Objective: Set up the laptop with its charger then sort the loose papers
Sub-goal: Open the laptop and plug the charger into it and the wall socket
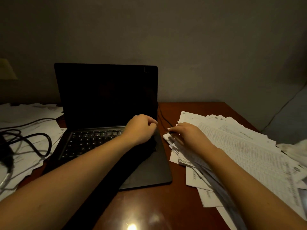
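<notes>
step: charger hookup, sorting not begun | right fingers (176,130) pinch charger plug (169,132), papers (240,146) beneath them | left fingers (152,122) curled at laptop (106,97) right edge, grip unclear | next: line tip up with side port

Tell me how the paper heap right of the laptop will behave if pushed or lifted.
The paper heap is fanned and uneven, so a push would likely slide top sheets apart. Lifted, the thin sheets would probably droop. The table looks glossy, so bottom sheets may skid.
</notes>
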A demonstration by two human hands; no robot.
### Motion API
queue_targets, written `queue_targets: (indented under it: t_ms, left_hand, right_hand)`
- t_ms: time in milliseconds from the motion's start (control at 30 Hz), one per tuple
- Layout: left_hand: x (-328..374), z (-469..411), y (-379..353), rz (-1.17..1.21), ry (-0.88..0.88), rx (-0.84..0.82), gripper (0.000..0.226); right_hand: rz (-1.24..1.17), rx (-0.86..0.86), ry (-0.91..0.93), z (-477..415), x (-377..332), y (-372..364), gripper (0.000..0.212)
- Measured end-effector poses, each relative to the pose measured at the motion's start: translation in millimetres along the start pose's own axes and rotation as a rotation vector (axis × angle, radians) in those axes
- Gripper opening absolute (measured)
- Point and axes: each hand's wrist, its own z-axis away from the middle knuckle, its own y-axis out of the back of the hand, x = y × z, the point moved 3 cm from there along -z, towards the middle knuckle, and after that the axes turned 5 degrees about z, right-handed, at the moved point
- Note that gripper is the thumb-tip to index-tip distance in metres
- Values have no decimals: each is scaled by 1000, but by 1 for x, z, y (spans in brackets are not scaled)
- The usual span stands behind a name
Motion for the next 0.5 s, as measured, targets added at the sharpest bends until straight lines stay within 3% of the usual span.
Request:
queue_targets:
  t_ms: [67, 133, 333, 500]
  left_hand:
    - [-5, 8, 0, -298, -144, -11, 37]
    - [-11, 16, -6, -437, -163, -78, 44]
    - [-21, 27, -29, -488, -26, -189, 85]
    - [-19, 23, -40, -460, 70, -221, 100]
  right_hand:
    - [36, 5, -34, -3, 6, -6, 33]
    - [98, 6, -75, -7, 9, -12, 32]
    - [153, 53, -76, -14, -6, -24, 37]
    - [102, 59, -98, -12, -3, -28, 40]
